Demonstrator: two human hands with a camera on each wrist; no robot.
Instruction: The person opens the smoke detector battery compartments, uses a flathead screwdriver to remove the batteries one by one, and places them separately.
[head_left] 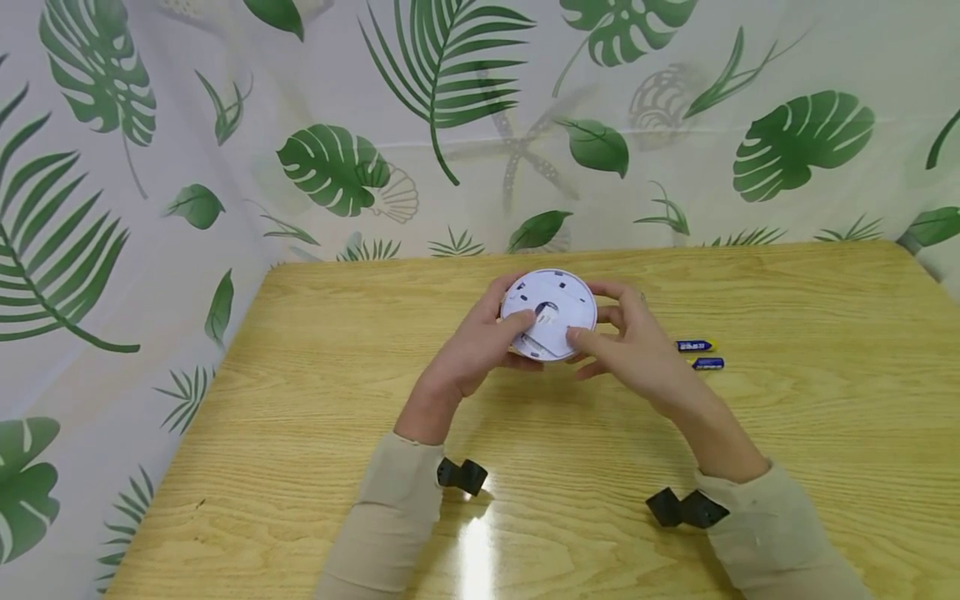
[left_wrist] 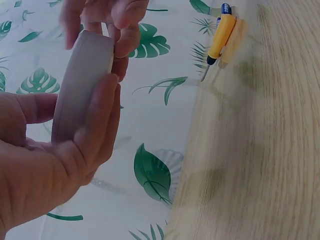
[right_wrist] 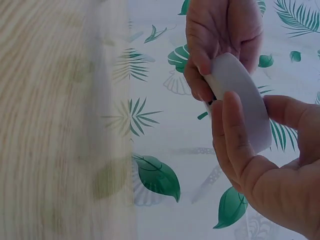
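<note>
A round white device (head_left: 551, 329), its flat face marked with small slots and a central opening, is held above the table. It resembles a smoke alarm, though its kind is not certain. My left hand (head_left: 483, 333) grips its left edge, thumb lying on the face by the central opening. On the opposite edge, my right hand (head_left: 637, 342) holds it with the thumb pressed on the lower right of the face and the fingers behind. Both wrist views show the device's thick plain rim (left_wrist: 82, 85) side-on between the hands.
Right of my right hand, two small blue-and-yellow pieces (head_left: 695, 345) lie on the wooden table (head_left: 337, 375), partly hidden. An orange-yellow screwdriver (left_wrist: 222, 37) with a thin metal shaft shows in the left wrist view. A leaf-patterned cloth (head_left: 480, 200) hangs behind the table.
</note>
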